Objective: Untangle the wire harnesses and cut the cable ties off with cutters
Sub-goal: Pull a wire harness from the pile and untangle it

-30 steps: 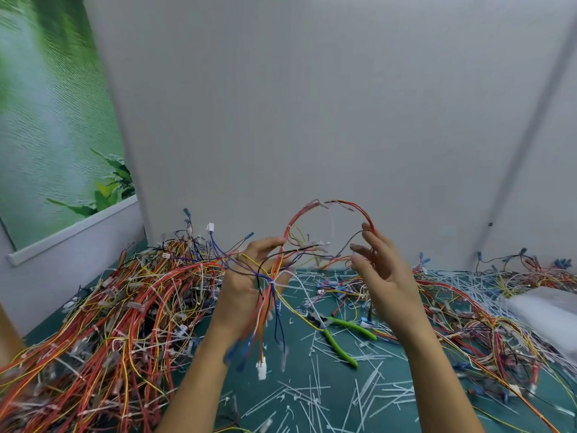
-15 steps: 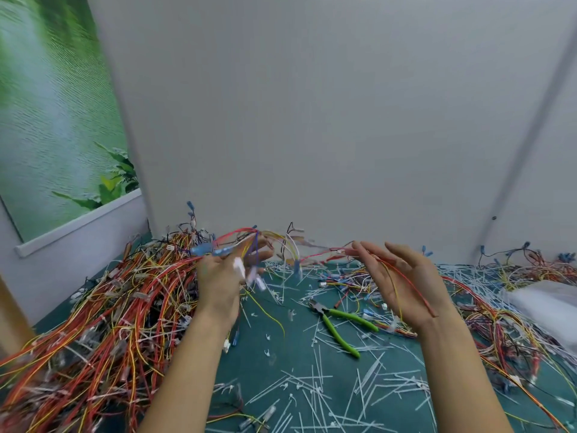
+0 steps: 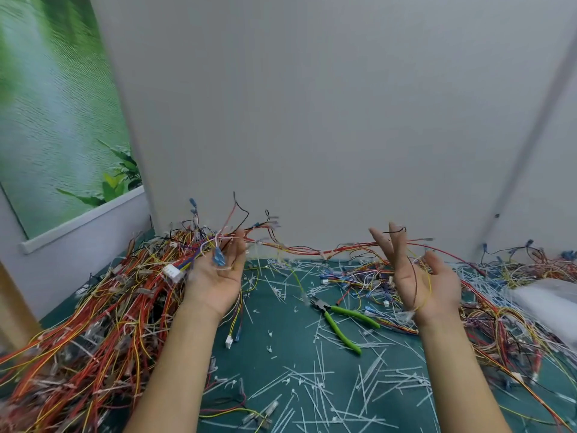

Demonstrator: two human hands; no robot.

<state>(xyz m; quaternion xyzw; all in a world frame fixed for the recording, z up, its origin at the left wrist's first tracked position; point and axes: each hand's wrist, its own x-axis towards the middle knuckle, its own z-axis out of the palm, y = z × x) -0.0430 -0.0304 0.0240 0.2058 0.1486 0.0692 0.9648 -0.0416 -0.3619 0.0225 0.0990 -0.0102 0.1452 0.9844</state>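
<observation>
A plain grey wall backs a green-covered bench (image 3: pixel 281 348) littered with cut cable ties (image 3: pixel 315 385). A big heap of orange and yellow wire harnesses (image 3: pixel 93 310) fills the left side.

Both hands are raised palm up. The left hand (image 3: pixel 215 279) lies spread with a bundle of wires and a white connector (image 3: pixel 171 272) draped over it. The right hand (image 3: pixel 421 282) has its fingers straight and apart, with thin yellow and dark strands looped loosely across the palm. Between them one harness (image 3: pixel 312 250) stretches in a slack red line along the far edge.

The step looks like separating this harness. It is best done by keeping the strands fanned across open fingers and drawing the hands apart gently, so snags show before they tighten. The green-handled cutters (image 3: pixel 343 321) lie on the bench between the forearms, within easy reach for any tie found.
</observation>
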